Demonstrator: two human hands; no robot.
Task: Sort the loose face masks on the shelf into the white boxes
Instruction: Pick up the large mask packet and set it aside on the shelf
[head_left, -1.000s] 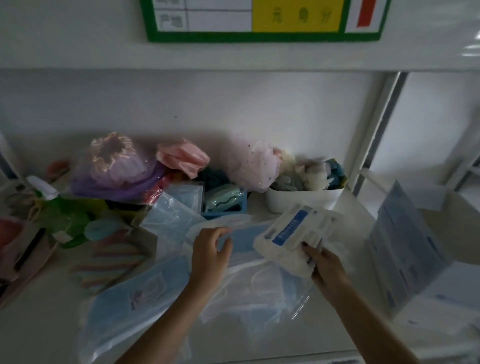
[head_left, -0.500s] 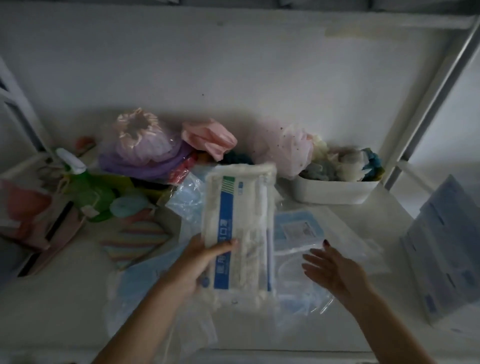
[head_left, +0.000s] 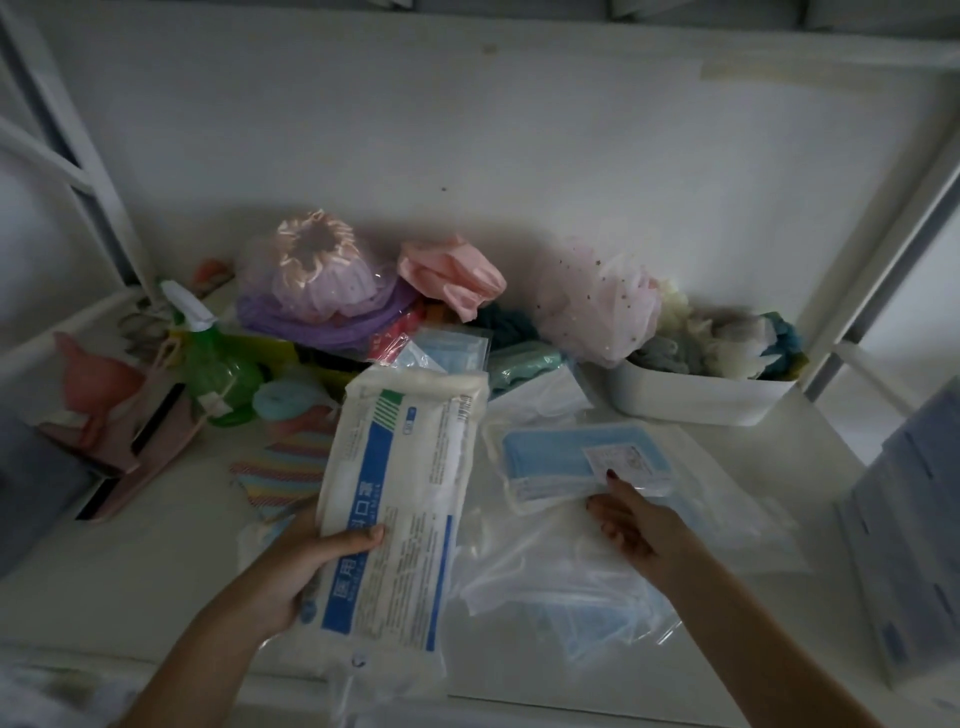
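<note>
Masks in a white, blue-striped pack (head_left: 397, 499) are clamped in the left hand (head_left: 291, 566), thumb on top, long axis running 12 to 6 o'clock. A blue mask pack (head_left: 584, 460) lies on the shelf (head_left: 130, 561) at 12 o'clock from the right hand (head_left: 631, 525), whose spread fingertips (head_left: 612, 475) touch its near edge, holding nothing. That hand is nearer. White boxes (head_left: 904, 545) stand at 3 o'clock.

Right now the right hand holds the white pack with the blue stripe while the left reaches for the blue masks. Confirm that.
Not right: the hands are swapped. The head view shows the left hand holding the white pack, while the right hand reaches for the blue masks.
</note>
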